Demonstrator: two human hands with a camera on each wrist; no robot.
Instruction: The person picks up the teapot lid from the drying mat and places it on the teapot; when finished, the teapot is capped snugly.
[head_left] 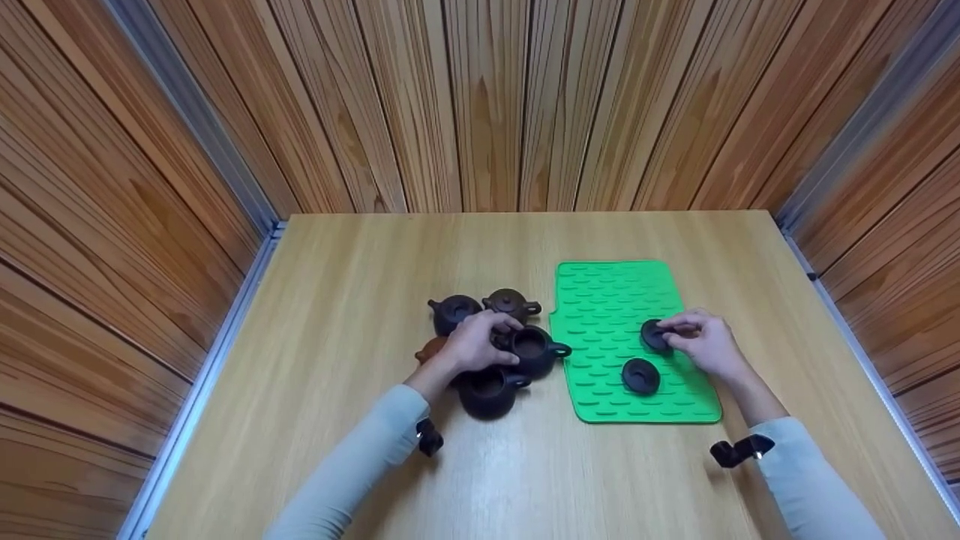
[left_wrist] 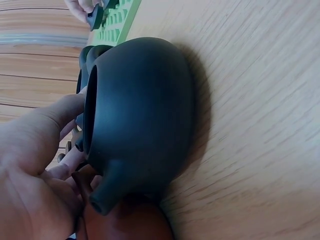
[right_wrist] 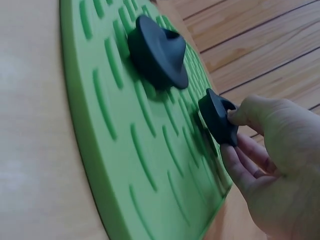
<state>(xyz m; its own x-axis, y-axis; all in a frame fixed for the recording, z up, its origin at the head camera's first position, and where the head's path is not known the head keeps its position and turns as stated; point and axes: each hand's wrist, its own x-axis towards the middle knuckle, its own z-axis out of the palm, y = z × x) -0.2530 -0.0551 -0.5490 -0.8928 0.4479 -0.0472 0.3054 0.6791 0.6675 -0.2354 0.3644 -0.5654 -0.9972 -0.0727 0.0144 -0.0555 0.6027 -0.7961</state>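
In the head view, pinching a tilted lid (head_left: 654, 337) over the mat (head_left: 592, 289) with the right hand (head_left: 707, 346); well apart, bent at an open pot (head_left: 531, 352) with the left hand (head_left: 477, 341), cannot tell whether gripping. Pointing right: that pot's handle (head_left: 559, 350). In the left wrist view, showing the front pot's (left_wrist: 142, 110) spout (left_wrist: 106, 192), concealed in the head view, aimed lower left. In the right wrist view, showing the held lid's disc edge-on, long axis slanting upper left to lower right, and near it, a second lid (right_wrist: 156, 55).
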